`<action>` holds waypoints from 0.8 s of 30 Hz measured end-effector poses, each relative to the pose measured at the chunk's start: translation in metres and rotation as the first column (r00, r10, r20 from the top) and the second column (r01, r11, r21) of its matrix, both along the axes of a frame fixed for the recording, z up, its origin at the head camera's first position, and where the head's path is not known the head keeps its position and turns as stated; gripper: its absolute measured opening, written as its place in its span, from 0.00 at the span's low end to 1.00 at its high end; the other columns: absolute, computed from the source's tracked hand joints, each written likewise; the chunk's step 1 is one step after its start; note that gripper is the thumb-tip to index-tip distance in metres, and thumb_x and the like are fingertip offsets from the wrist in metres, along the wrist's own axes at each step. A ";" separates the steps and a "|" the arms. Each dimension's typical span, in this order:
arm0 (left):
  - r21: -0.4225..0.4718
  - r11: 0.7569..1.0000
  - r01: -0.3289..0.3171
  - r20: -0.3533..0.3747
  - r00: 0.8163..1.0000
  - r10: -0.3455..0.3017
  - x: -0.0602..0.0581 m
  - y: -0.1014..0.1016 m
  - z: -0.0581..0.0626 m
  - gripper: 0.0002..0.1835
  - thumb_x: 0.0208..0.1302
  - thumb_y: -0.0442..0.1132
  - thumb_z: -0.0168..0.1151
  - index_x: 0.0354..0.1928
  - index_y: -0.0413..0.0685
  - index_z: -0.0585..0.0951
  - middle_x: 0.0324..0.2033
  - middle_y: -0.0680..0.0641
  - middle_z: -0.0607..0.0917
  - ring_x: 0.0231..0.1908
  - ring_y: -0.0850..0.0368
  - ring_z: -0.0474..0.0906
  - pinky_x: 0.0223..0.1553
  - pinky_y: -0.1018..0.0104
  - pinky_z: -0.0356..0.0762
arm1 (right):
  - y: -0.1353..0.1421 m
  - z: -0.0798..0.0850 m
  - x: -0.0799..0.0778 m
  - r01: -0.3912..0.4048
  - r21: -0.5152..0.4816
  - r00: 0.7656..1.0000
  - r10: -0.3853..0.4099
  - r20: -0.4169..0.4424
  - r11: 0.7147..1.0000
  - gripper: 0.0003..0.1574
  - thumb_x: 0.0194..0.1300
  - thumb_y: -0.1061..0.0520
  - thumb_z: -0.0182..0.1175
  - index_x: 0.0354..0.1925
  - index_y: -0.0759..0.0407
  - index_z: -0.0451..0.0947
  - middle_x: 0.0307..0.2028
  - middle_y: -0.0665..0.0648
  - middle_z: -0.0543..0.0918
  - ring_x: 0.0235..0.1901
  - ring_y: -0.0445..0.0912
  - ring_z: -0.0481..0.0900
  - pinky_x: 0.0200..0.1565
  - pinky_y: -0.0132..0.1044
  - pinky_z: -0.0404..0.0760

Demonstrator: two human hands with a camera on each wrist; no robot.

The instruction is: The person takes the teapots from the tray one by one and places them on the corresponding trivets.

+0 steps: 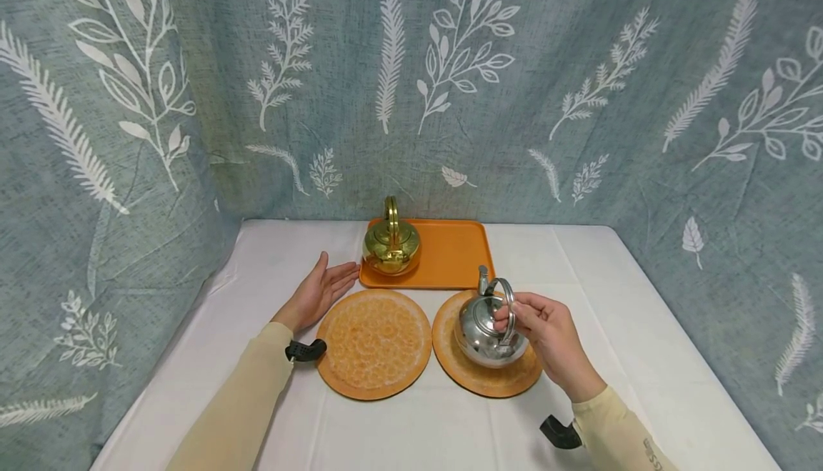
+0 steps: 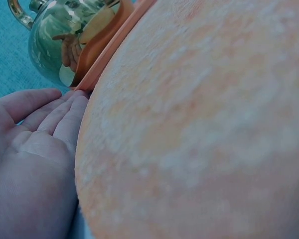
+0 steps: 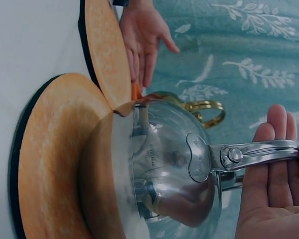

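A silver teapot (image 1: 490, 335) is over the right round orange-patterned placemat (image 1: 450, 360); I cannot tell whether its base touches the mat. My right hand (image 1: 548, 328) holds its raised metal handle (image 3: 259, 155), fingers passing through under it. At the back, a gold teapot (image 1: 391, 248) stands on the left part of an orange tray (image 1: 453, 249). My left hand (image 1: 319, 291) lies palm up and inward, fingers straight, fingertips at the tray's left front corner. In the left wrist view the gold teapot (image 2: 55, 40) sits just past those fingertips.
A second round placemat (image 1: 374, 344) lies on the left, close beside the right one and in front of the tray. White cloth (image 1: 398, 435) covers the table. Blue-green leaf-patterned curtains (image 1: 411, 85) stand behind and at both sides.
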State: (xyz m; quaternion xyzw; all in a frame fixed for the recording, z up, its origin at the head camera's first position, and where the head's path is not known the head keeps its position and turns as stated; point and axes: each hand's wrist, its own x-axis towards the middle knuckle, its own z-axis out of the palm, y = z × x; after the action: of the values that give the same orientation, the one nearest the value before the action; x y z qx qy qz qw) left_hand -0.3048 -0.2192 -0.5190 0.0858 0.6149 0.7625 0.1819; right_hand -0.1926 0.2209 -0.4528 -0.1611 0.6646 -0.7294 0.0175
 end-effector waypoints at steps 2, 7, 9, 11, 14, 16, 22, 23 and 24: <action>-0.003 1.000 -0.002 -0.001 1.000 0.002 0.000 0.000 0.000 0.57 0.81 0.75 0.27 0.85 0.27 0.44 0.85 0.30 0.46 0.84 0.40 0.43 0.84 0.53 0.47 | 0.000 -0.001 0.001 0.002 -0.003 1.000 -0.002 0.003 1.000 0.16 0.85 0.63 0.56 0.56 0.79 0.80 0.38 0.55 0.92 0.38 0.45 0.91 0.53 0.40 0.91; -0.006 1.000 -0.003 0.000 1.000 0.003 0.000 0.000 -0.001 0.56 0.82 0.75 0.26 0.85 0.27 0.44 0.85 0.30 0.46 0.84 0.39 0.43 0.84 0.53 0.47 | -0.001 -0.002 0.003 0.007 -0.005 1.000 -0.007 0.002 1.000 0.17 0.85 0.63 0.56 0.55 0.81 0.79 0.38 0.56 0.92 0.38 0.45 0.92 0.52 0.40 0.91; -0.008 1.000 -0.002 -0.003 1.000 0.002 0.000 0.000 -0.001 0.56 0.81 0.75 0.26 0.85 0.27 0.44 0.85 0.30 0.46 0.84 0.40 0.43 0.84 0.53 0.46 | -0.002 -0.002 0.003 0.007 -0.005 1.000 -0.007 0.001 1.000 0.20 0.85 0.63 0.56 0.56 0.86 0.75 0.38 0.56 0.92 0.38 0.45 0.91 0.52 0.40 0.91; -0.010 1.000 -0.004 -0.005 1.000 0.003 0.000 0.000 -0.001 0.57 0.81 0.75 0.27 0.85 0.27 0.44 0.85 0.30 0.46 0.84 0.39 0.43 0.84 0.53 0.46 | -0.002 -0.002 0.004 0.008 -0.004 1.000 -0.008 0.003 1.000 0.23 0.85 0.63 0.56 0.57 0.89 0.72 0.38 0.55 0.92 0.38 0.44 0.91 0.52 0.40 0.91; -0.016 1.000 -0.006 -0.007 1.000 0.006 0.001 0.000 -0.002 0.57 0.81 0.76 0.27 0.85 0.27 0.44 0.85 0.30 0.45 0.84 0.39 0.43 0.84 0.53 0.46 | -0.004 -0.003 0.005 0.009 -0.005 1.000 -0.009 0.013 1.000 0.26 0.85 0.62 0.56 0.58 0.91 0.70 0.39 0.55 0.92 0.38 0.44 0.91 0.53 0.40 0.91; -0.019 1.000 -0.004 -0.007 1.000 0.004 0.001 0.000 -0.003 0.57 0.81 0.76 0.27 0.85 0.28 0.44 0.85 0.30 0.46 0.84 0.39 0.43 0.84 0.53 0.46 | -0.004 -0.003 0.006 0.009 -0.004 1.000 -0.009 0.021 1.000 0.26 0.85 0.62 0.56 0.59 0.91 0.70 0.39 0.55 0.92 0.38 0.44 0.91 0.54 0.40 0.91; -0.006 1.000 0.006 -0.017 1.000 -0.006 0.001 -0.001 -0.004 0.56 0.82 0.74 0.26 0.84 0.26 0.44 0.84 0.29 0.46 0.84 0.39 0.43 0.84 0.53 0.46 | -0.005 -0.005 0.007 0.016 -0.001 1.000 -0.016 0.013 1.000 0.27 0.85 0.62 0.56 0.59 0.91 0.70 0.39 0.55 0.92 0.38 0.44 0.91 0.54 0.41 0.91; -0.005 1.000 0.007 -0.024 1.000 -0.007 0.001 -0.001 -0.004 0.56 0.82 0.74 0.25 0.84 0.26 0.44 0.84 0.29 0.46 0.84 0.39 0.43 0.84 0.53 0.46 | -0.005 -0.005 0.007 0.017 -0.003 1.000 -0.017 0.008 1.000 0.26 0.85 0.62 0.56 0.59 0.91 0.70 0.39 0.55 0.92 0.38 0.44 0.91 0.54 0.41 0.91; -0.001 1.000 0.003 -0.025 1.000 -0.003 0.000 -0.001 -0.003 0.56 0.82 0.74 0.25 0.84 0.26 0.44 0.84 0.29 0.46 0.84 0.38 0.43 0.84 0.53 0.46 | -0.005 -0.005 0.006 0.018 -0.006 1.000 -0.018 0.003 1.000 0.26 0.85 0.62 0.56 0.59 0.91 0.70 0.39 0.55 0.92 0.38 0.44 0.91 0.53 0.41 0.91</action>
State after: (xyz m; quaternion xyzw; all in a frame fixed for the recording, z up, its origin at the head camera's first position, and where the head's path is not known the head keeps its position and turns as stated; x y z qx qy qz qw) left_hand -0.3045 -0.2198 -0.5224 0.0964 0.6173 0.7608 0.1755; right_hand -0.1862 0.2161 -0.4578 -0.1540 0.6639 -0.7317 0.0114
